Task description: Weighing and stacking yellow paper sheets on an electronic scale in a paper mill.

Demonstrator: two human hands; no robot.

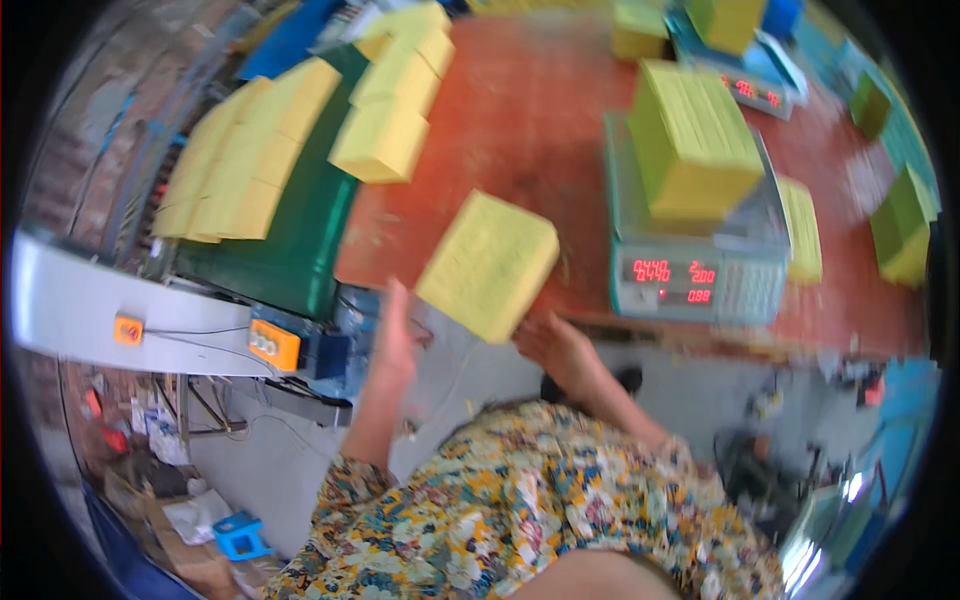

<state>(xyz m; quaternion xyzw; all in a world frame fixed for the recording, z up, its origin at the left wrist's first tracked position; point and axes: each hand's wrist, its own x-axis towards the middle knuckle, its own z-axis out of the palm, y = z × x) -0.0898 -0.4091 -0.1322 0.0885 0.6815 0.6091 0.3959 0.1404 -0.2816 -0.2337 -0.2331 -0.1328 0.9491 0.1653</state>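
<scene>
A block-shaped stack of yellow paper (487, 262) lies tilted at the front edge of the red table, its near corner jutting past the edge. At that near right corner is my right hand (560, 350), with its fingers against the stack and partly hidden by it. My left hand (396, 335) is held upright just off the stack's left corner, fingers stretched out and blurred, holding nothing. To the right, a digital scale (628, 240) with red lit digits carries a taller yellow paper stack (695, 150).
A green conveyor belt (300, 255) on the left bears several yellow stacks (250, 160). More stacks (385, 135) line the red tabletop (520, 110) beside it. An orange switch box (273, 345) sits at the belt's near end. A second scale (755, 92) stands at the back right.
</scene>
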